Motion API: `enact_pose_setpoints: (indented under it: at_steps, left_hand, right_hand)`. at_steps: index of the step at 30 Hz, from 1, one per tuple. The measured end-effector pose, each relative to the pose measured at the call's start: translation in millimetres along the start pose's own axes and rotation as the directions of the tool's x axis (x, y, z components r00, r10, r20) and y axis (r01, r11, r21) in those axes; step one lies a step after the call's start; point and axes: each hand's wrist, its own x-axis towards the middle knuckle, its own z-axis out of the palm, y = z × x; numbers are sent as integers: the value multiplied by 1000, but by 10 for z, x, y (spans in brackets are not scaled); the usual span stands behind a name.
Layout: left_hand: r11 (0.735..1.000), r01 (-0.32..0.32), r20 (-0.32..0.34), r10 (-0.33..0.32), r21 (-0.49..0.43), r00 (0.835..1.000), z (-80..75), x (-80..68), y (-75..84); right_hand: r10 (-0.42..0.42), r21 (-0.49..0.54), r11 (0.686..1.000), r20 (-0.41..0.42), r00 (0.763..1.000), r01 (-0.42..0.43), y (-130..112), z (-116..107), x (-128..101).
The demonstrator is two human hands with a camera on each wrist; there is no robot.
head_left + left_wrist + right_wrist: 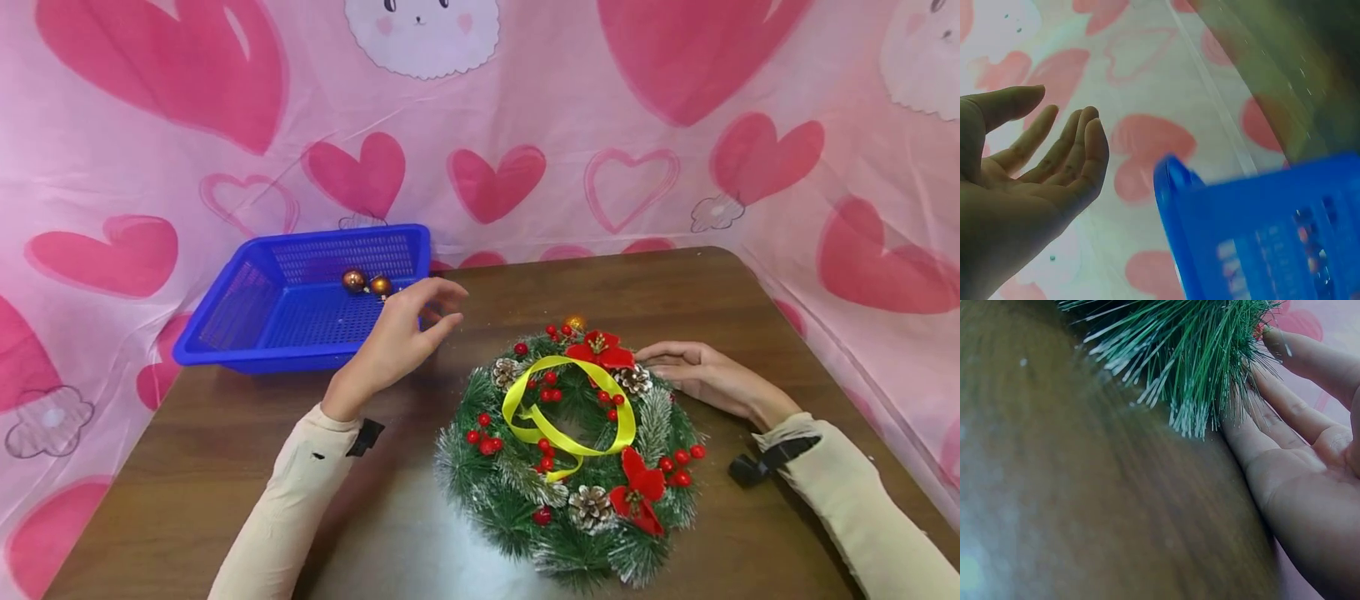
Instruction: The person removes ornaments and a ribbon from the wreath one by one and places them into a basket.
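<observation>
Wreath (570, 450) lies flat on worktop (225, 467), right hand (705, 375) flat vs its rim steadying it; left hand (405, 333), fingers apart & empty, by basket (300, 292).

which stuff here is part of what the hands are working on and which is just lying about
In the work:
- wreath, right hand touching its edge
- blue basket, left hand open above its rim
- two gold baubles in the basket

Just there:
- wooden table
- pink heart cloth

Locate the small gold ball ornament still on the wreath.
Head view: the small gold ball ornament sits on the green pine wreath's far rim, beside the red fabric flower.
</observation>
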Motion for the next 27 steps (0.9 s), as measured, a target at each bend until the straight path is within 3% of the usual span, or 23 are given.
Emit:
enact_pose_setpoints:
  at_steps: [11, 22, 25, 27]
  left_hand:
    - [996, -25, 110, 35, -89, 993, 315, 409, -28]
    - [977, 101, 220, -59, -186, 974, 675, 694, -258]
    - [964, 127, 253, -67, -232, 965, 756, 760, -302]
    - [942, 159, 290, -70, -296, 954, 811, 807, -334]
  right_hand:
    - [5, -7, 1000, 6, 1000, -5, -14, -9, -8]
    - [10, -19, 1000, 0, 1000, -10, 2, 9, -4]
    - [15, -30, 999, -15, 1000, -15, 0, 15, -9]
    - [20, -38, 999, -32, 999, -21, -5, 18, -15]
